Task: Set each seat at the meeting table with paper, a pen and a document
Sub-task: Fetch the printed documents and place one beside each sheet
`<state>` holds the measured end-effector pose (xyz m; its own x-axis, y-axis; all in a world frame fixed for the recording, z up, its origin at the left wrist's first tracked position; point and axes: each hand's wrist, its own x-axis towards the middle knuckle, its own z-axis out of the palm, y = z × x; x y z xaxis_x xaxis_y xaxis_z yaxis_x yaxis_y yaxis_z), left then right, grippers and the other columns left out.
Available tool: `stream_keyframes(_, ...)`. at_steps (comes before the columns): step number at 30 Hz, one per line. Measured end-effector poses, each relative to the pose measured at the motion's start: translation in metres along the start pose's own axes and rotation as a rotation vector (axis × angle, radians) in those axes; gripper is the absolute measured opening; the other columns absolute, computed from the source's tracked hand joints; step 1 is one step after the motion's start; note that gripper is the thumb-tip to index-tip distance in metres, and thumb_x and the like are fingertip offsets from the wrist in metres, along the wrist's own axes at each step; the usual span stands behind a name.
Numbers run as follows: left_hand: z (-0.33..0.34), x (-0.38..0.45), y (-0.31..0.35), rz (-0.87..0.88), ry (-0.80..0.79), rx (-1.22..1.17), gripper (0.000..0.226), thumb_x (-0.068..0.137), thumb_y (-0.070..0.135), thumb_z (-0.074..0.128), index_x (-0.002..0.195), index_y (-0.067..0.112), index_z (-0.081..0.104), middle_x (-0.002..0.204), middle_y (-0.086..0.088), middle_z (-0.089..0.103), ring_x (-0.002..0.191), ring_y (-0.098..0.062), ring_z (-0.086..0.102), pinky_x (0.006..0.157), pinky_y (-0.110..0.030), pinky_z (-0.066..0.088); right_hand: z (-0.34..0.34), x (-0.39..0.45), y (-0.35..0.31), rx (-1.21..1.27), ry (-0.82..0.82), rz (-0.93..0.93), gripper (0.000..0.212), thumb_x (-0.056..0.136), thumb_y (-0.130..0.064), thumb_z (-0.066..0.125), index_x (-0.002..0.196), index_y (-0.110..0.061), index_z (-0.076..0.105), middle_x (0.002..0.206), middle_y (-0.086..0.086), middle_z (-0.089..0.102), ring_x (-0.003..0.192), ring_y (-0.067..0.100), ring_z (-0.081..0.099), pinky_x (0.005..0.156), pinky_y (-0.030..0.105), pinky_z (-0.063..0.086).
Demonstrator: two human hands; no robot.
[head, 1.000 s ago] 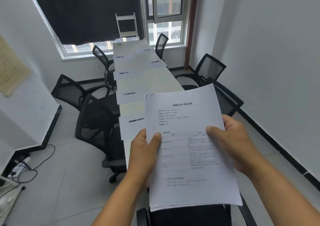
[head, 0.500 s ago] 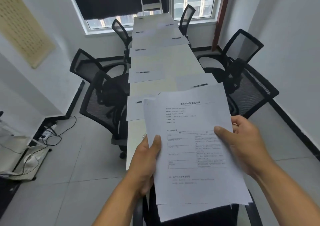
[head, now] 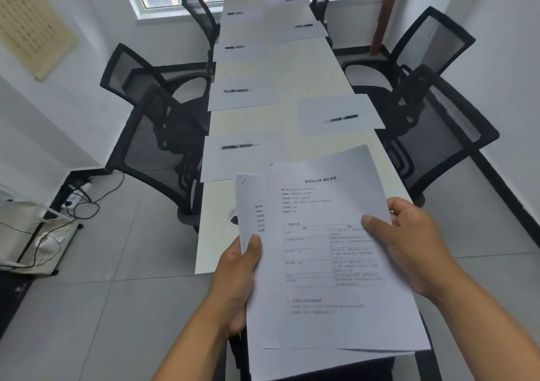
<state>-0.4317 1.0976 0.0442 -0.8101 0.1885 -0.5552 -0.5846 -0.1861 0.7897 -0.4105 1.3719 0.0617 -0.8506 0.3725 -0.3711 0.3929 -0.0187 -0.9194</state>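
Table (head: 306, 67): long, pale, running from near to far toward the windows; sheets of paper laid at seats along both sides, a pen on each.
Chairs: black mesh office chairs, two on the left (head: 157, 146), two on the right (head: 438, 135), more at the far end.
Document stack (head: 330, 263): printed pages, held above the near end of the table; top sheet slid right and slightly off the pile beneath.
Nearest left paper (head: 242, 155): dark pen (head: 239, 146) lying across it, no printed document there.
Nearest right paper (head: 339, 114): pen (head: 341, 119) on it, likewise no document.
Left hand (head: 236, 287): grip closed round the stack's left edge, thumb on top.
Right hand (head: 415, 246): grip pinching the top sheet's right edge, thumb on its face.
Step in hand: likely peeling one document free for the first seat.
Next move: probably lifting that single sheet clear, then laying it beside a near paper without knocking the pen.
Hard to make out: pens blurred; print unreadable; far seats cut by the frame's top; round table opening (head: 233, 216) half hidden by pages.
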Motion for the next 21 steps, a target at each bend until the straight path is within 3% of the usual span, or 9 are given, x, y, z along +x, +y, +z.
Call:
stream_keyframes(9, -0.014, 0.023, -0.036, -0.137, 0.053, -0.050, 0.030, 0.115, 0.032, 0.049, 0.136, 0.021, 0.067, 0.122, -0.012, 0.082, 0.107, -0.038, 0.080, 0.081, -0.051, 0.067, 0.007, 0.020, 0.049, -0.051, 0.000, 0.108, 0.009, 0.102, -0.011, 0.072, 0.110, -0.009, 0.068, 0.097, 0.009, 0.084, 0.085, 0.034, 0.082, 0.086, 0.058, 0.065)
stream_keyframes(21, -0.031, 0.038, -0.056, -0.210, 0.072, -0.107, 0.031, 0.115, 0.031, 0.049, 0.137, 0.020, 0.067, 0.125, -0.014, 0.081, 0.110, -0.039, 0.080, 0.081, -0.053, 0.067, -0.015, 0.076, 0.087, -0.167, 0.143, 0.116, 0.008, 0.100, -0.014, 0.076, 0.105, -0.012, 0.070, 0.093, 0.004, 0.083, 0.084, 0.030, 0.081, 0.079, 0.046, 0.065)
